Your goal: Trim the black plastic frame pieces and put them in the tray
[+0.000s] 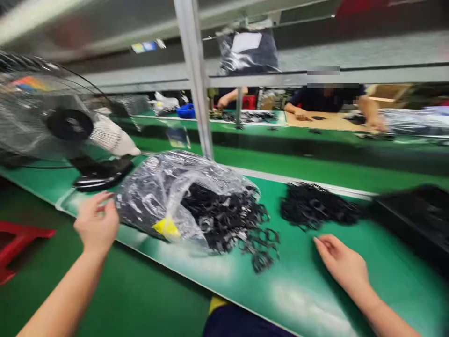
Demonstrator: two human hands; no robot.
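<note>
Left hand [96, 222] loosely open, gripping nothing, at the edge of a clear plastic bag [164, 187] spilling black moulded parts [224, 220] onto the green workbench [291, 281]; right hand [340, 262] open, empty, near a second black pile [315, 206].

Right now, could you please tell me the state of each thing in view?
Left hand: open, empty, beside the bag.
Right hand: open, empty, over the green bench.
Clear plastic bag: open, black parts spilling out.
Loose black parts: heaped on the bench.
Desk fan: cannot tell if running.
</note>
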